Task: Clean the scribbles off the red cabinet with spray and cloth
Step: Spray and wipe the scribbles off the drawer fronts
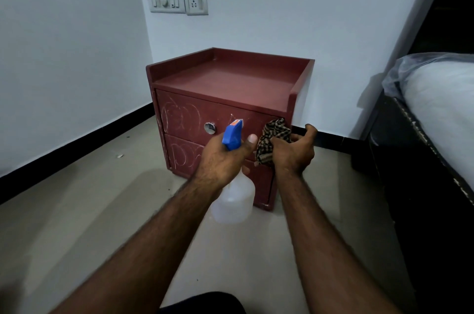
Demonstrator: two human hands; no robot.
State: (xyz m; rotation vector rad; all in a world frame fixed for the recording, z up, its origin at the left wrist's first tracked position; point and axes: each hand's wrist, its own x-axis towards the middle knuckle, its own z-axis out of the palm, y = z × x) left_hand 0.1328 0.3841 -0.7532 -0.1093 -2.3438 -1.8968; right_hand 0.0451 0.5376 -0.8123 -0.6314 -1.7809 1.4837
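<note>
left hand (220,157) wrapped round the spray bottle (234,202) neck, right hand (292,153) clutching the bunched cloth (273,137) by the right front edge of the red cabinet (225,80). scribbles (179,116) sit left of the knob (209,128) and on the lower drawer (177,145). your nozzle (237,123) looks aimed right of them: you'd likely wet clean panel, with runoff reaching the floor (102,198).

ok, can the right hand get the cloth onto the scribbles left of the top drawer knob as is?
Probably not directly: the left hand and spray bottle sit between the right hand with the cloth and those scribbles.
</note>
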